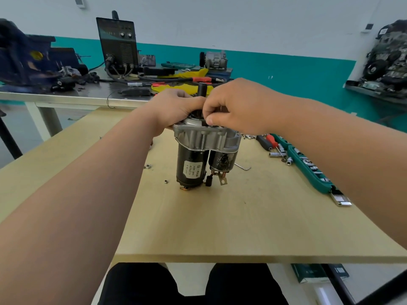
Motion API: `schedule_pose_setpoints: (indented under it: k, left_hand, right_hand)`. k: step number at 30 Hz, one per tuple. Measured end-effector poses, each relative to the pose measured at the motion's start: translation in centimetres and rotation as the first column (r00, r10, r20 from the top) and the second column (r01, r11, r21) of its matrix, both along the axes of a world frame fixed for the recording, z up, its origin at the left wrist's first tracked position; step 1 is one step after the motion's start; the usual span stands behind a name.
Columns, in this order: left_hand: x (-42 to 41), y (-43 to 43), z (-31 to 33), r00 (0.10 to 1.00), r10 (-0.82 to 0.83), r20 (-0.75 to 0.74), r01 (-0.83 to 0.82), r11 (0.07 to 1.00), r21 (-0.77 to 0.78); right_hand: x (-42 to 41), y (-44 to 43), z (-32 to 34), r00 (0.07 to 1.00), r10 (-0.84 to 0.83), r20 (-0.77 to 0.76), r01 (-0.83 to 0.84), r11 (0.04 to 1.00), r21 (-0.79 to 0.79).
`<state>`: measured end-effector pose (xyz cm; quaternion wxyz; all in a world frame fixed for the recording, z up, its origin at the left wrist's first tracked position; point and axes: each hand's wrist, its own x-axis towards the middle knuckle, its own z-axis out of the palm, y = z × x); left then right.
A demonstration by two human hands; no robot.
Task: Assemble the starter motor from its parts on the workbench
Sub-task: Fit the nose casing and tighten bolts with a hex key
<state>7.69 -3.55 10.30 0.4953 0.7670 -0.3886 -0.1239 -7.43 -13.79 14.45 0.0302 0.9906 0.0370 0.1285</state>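
- Head view: the motor (199,155) stands on end mid-bench (198,227), silver housing (198,135) up, black shaft (202,89) poking out between both hands.
- Left hand (176,106) clamps the housing's left rim. Right hand (237,106) curls in, thumb and fingers pinching at the housing beside the shaft. Any small part in there is hidden.
- Best play, I'd say: let the left hold the body plumb so it can't tip, and seat the piece squarely, finger-tight first.
- White label (193,171) on the black body: a round logo and lines of print, too small to read.
- A loose nut (147,166) lies near the motor's left.
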Motion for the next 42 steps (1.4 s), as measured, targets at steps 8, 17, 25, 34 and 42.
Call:
schedule_pose_setpoints:
  k: [8,17,25,34,42]
  left_hand:
    - [0.6,0.7,-0.4,0.995,0.095,0.002,-0.095,0.995,-0.04]
    - [-0.1,0.9,-0.8,0.98,0.199,-0.026,-0.201,0.974,-0.101]
    - [-0.5,1.2,-0.8,0.972,0.236,-0.019,-0.237,0.968,-0.078]
    - [-1.2,1.3,-0.6,0.962,0.26,-0.079,-0.266,0.961,-0.08]
    - [-2.7,0.4,-0.2,0.939,0.334,-0.086,-0.34,0.937,-0.079]
  right_hand:
    - [1.7,0.3,0.9,0.999,0.013,-0.038,-0.013,1.0,0.01]
    - [2.9,1.4,1.3,0.994,-0.085,-0.063,0.081,0.995,-0.058]
    - [2.1,2.5,1.0,0.993,-0.118,-0.002,0.117,0.984,-0.133]
    - [2.1,3.6,1.1,0.955,-0.295,0.026,0.296,0.954,-0.056]
    - [2.1,3.5,1.3,0.934,-0.356,-0.024,0.352,0.932,-0.089]
